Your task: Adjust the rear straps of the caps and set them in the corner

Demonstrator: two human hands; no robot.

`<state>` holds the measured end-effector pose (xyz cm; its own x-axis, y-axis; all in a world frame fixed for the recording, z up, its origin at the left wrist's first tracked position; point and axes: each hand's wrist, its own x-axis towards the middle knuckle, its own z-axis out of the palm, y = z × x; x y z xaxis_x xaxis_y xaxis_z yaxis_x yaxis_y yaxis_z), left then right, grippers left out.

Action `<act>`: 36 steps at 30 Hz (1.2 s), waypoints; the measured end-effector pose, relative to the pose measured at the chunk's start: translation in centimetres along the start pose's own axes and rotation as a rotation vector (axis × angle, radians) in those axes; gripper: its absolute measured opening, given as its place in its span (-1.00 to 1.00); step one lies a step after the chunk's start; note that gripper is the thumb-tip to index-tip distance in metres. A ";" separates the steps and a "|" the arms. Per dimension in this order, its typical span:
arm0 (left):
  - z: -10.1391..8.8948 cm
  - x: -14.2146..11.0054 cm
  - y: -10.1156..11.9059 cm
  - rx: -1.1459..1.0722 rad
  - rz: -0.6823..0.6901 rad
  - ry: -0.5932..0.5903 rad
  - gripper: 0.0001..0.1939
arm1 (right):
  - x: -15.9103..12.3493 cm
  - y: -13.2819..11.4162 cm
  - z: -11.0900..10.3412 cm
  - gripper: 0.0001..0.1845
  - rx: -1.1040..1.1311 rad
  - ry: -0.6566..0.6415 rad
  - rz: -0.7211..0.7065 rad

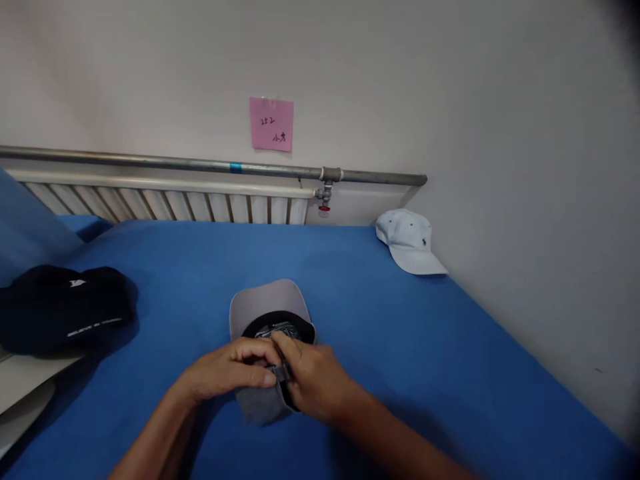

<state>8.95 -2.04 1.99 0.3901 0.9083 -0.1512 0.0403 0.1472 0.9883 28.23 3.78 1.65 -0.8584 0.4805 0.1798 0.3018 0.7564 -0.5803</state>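
Note:
A grey cap (265,303) lies upside down on the blue table (410,347), brim pointing away from me, its dark inner band showing. My left hand (230,372) and my right hand (313,380) meet over the cap's rear part. Both have their fingers closed, pinching the cap's back strap between them. The strap itself is mostly hidden under the fingers.
A white cap (410,248) sits at the table's far right by the wall. Black caps (60,307) lie at the left edge beside pale boards (25,387). A radiator (165,203), a metal pipe (210,164) and a pink note (271,124) are on the wall behind.

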 end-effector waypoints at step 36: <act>0.6 0.0 -0.3 -0.187 0.008 0.181 -0.86 | 0.0 0.5 -1.4 -0.79 1.387 0.007 0.609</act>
<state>9.53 -2.29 1.72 0.2177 0.9626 -0.1611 -0.1392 0.1940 0.9711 28.93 4.79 2.45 -0.7474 0.5615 -0.3552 -0.0221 -0.5553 -0.8314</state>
